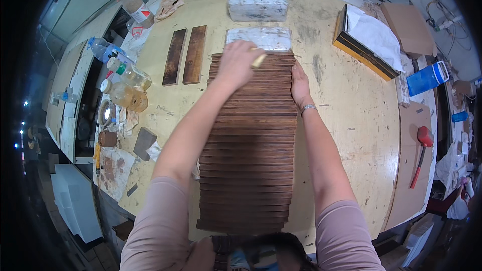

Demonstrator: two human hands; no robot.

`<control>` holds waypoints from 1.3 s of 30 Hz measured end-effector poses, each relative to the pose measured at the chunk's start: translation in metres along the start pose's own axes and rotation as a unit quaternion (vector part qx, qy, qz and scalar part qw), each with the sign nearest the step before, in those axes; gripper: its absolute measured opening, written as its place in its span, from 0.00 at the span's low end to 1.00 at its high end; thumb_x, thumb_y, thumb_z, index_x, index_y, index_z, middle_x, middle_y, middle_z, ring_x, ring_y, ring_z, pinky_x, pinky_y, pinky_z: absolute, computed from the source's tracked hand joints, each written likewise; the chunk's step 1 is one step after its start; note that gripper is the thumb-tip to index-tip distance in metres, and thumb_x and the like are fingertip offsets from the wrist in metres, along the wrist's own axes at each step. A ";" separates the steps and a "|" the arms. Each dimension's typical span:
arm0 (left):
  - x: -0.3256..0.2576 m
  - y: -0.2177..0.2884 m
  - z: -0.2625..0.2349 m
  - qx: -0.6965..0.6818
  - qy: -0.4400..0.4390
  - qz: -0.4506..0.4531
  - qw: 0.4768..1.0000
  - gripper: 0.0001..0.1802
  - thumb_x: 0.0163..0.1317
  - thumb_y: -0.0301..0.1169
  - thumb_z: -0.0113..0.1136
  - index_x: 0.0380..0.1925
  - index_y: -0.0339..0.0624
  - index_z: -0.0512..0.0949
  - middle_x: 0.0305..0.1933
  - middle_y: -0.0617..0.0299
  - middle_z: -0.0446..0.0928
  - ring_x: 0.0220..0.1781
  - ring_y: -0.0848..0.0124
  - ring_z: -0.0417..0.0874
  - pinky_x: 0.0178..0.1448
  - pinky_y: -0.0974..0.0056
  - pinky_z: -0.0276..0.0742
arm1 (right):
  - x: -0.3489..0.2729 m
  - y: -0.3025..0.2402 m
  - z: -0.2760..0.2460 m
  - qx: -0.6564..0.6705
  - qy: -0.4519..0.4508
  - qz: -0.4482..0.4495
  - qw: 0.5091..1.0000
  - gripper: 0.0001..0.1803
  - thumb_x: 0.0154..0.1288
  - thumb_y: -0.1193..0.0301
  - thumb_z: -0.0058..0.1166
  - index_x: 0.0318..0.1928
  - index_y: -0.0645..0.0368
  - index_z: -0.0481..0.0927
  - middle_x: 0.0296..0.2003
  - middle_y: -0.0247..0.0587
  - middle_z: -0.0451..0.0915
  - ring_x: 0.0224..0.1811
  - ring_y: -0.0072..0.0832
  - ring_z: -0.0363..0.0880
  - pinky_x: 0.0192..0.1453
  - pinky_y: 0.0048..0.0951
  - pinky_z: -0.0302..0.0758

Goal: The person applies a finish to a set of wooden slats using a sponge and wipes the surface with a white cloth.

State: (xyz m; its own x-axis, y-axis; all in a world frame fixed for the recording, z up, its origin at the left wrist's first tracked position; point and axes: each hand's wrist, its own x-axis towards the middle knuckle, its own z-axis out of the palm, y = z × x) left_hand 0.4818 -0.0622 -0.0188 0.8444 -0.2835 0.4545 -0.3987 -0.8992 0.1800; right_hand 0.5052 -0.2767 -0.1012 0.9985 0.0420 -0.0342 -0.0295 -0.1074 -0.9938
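A long row of dark brown wooden strips (pixel 246 140), packed side by side, runs from near my body to the middle of the table. My left hand (pixel 237 65) is over the far end of the row, fingers closed around a small pale-yellow pad (pixel 259 60); whether it is sponge or folded cloth I cannot tell. My right hand (pixel 300 84) rests along the right side of the strips near the far end, fingers stretched out and holding nothing. Just past the row lies a white-wrapped block (pixel 261 36), with a taller wrapped block (pixel 257 6) behind it.
Two separate brown boards (pixel 194 55) lie to the left. Several bottles, including a jar of amber liquid (pixel 128 96), line the left edge near a tape roll (pixel 106 113). At right are a black-and-yellow box (pixel 364 60), a blue jug (pixel 424 79) and a red mallet (pixel 425 136).
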 end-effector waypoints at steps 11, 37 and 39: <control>-0.177 -0.097 -0.136 -0.009 0.063 -0.277 0.959 0.29 0.48 0.21 0.72 0.55 0.44 0.82 0.54 0.54 0.81 0.57 0.55 0.79 0.65 0.55 0.73 | 0.013 0.022 -0.002 -0.015 0.010 -0.035 0.999 0.30 0.80 0.60 0.37 0.73 0.66 0.65 0.70 0.58 0.71 0.75 0.45 0.66 0.78 0.34 0.58; -0.347 -0.060 -0.200 -0.011 0.116 -0.416 0.902 0.24 0.52 0.31 0.75 0.51 0.44 0.80 0.57 0.51 0.80 0.63 0.52 0.78 0.68 0.51 0.69 | 0.039 0.066 -0.048 -0.037 -0.054 -0.014 0.998 0.37 0.81 0.50 0.39 0.74 0.69 0.62 0.75 0.48 0.63 0.77 0.35 0.60 0.81 0.32 0.54; -0.311 -0.041 -0.175 -0.081 0.053 -0.357 0.929 0.25 0.53 0.30 0.74 0.53 0.45 0.80 0.62 0.51 0.78 0.66 0.53 0.76 0.70 0.53 0.69 | 0.029 0.061 -0.043 -0.036 -0.044 -0.024 0.998 0.36 0.81 0.51 0.40 0.74 0.68 0.63 0.73 0.49 0.65 0.76 0.36 0.62 0.80 0.32 0.55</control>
State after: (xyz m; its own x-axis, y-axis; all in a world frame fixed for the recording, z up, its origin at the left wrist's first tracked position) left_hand 0.1734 0.1214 -0.0152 0.8781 0.4074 0.2509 0.1928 -0.7812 0.5938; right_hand 0.5348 -0.3245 -0.1579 0.9907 0.1364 0.0014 0.0255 -0.1747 -0.9843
